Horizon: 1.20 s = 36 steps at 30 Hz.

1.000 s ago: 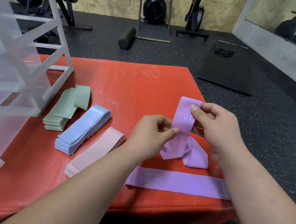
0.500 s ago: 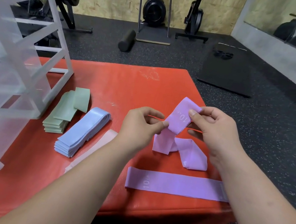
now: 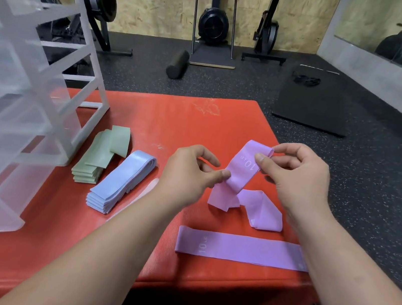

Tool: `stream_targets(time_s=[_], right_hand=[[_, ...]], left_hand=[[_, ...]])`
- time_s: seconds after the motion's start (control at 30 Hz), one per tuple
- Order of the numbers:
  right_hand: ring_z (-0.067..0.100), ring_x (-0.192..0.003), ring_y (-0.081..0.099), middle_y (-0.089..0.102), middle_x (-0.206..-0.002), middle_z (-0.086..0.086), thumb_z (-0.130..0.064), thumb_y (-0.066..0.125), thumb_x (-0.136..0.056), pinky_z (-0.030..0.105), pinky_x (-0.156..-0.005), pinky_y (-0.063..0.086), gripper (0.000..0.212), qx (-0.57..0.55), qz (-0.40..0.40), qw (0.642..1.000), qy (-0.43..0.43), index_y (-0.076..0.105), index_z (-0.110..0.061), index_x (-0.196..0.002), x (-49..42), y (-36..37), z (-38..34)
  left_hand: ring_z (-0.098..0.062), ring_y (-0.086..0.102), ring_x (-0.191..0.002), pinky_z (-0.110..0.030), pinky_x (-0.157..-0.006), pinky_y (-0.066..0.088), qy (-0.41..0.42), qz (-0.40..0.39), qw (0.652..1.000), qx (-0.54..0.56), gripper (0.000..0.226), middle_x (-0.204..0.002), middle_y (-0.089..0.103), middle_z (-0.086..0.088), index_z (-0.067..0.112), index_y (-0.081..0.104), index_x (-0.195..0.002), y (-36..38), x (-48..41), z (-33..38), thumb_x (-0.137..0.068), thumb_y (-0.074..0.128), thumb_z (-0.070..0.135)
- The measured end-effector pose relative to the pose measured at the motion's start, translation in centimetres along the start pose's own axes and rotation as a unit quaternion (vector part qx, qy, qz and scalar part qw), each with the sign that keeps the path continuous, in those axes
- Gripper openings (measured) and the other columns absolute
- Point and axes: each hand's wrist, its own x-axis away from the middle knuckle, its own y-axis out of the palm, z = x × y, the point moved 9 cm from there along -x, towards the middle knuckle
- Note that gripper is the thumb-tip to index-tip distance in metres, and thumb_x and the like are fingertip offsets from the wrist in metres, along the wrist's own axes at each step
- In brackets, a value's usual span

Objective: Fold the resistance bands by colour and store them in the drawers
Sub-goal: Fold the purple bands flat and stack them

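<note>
Three lilac pieces sit in the lower right of the frame. One of them, a lilac fabric resistance band printed "10 LB" [image 3: 241, 170], is raised between both hands, its lower end trailing to the red padded surface [image 3: 172, 126]. The right hand [image 3: 298, 178] pinches the folded top, thumb on the print and fingers [image 3: 286, 150] curled behind. The left hand [image 3: 188, 174] pinches the band's lower part between thumb and forefinger, so the fold looks half made.

Just right of the trailing end lies a loose lilac loop [image 3: 261, 212]; whether it is a separate band or part of the held one I cannot tell. Below it, near the bottom edge of the surface, a flat lilac band [image 3: 240, 248] lies unfolded.

Left of centre, a folded pale blue stack [image 3: 121, 182] and a folded sage green stack [image 3: 98, 160] lie side by side, seemingly finished. A pale pink band [image 3: 147, 191] is mostly hidden behind the left forearm.

The translucent plastic drawer unit [image 3: 19, 97] fills the left of the frame. No band can be made out inside it, so the storing seems all to come, once the lilac ones are folded.
</note>
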Motion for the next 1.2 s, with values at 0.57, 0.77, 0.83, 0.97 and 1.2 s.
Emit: stream_targets(time_s=[0.57,0.77,0.83,0.97,1.2], right_hand=[[0.022,-0.065,0.071,0.074,-0.072,0.014,-0.011,0.091,-0.078,0.048,-0.082,0.065,0.036,-0.092,-0.043,0.994,0.03,0.067,-0.006,-0.104,1.6,-0.2,0.9],[0.012,-0.074,0.07,0.073,-0.076,-0.011,-0.023,0.09,-0.079,0.039,-0.079,0.058,0.033,0.213,-0.058,0.965,-0.142,0.067,-0.034,-0.099,0.9,-1.7,-0.8],[0.005,-0.084,0.066,0.067,-0.09,-0.017,-0.032,0.089,-0.077,0.04,-0.082,0.057,0.042,0.333,-0.12,0.917,-0.185,0.066,-0.042,-0.109,1.1,-0.5,-0.4],[-0.002,-0.113,0.056,0.051,-0.123,-0.017,-0.048,0.086,-0.08,0.031,-0.101,0.049,0.057,0.346,-0.243,0.887,-0.184,0.063,-0.043,-0.131,2.7,2.0,0.7],[-0.002,-0.13,0.057,0.066,-0.134,-0.021,-0.02,0.065,-0.103,0.034,-0.11,0.046,0.038,0.13,-0.325,0.924,-0.151,0.061,-0.03,-0.14,4.7,5.5,-1.5]], left_hand=[[-0.013,0.061,-0.059,-0.034,-0.06,0.048,0.014,0.001,1.0,0.004,0.009,-0.065,0.07,-0.004,0.019,0.077,-0.084,-1.7,2.2,0.4,-0.09,0.083,0.018],[-0.015,0.064,-0.065,-0.046,-0.069,0.059,0.031,0.016,0.998,-0.044,0.011,-0.072,0.071,0.0,0.019,0.072,-0.086,-3.0,1.7,0.1,-0.096,0.076,0.018],[-0.022,0.069,-0.071,-0.054,-0.077,0.061,0.033,0.004,0.999,-0.033,0.009,-0.075,0.072,-0.003,0.018,0.072,-0.088,-2.9,1.6,0.3,-0.096,0.074,0.017],[-0.029,0.072,-0.081,-0.059,-0.084,0.059,0.059,-0.046,0.997,-0.013,0.008,-0.082,0.075,-0.007,0.02,0.072,-0.095,-2.0,1.8,1.6,-0.093,0.074,0.013],[-0.032,0.072,-0.084,-0.057,-0.09,0.06,0.106,-0.12,0.987,0.03,0.027,-0.088,0.071,-0.004,0.01,0.061,-0.111,-0.4,3.1,5.0,-0.09,0.061,-0.008]])
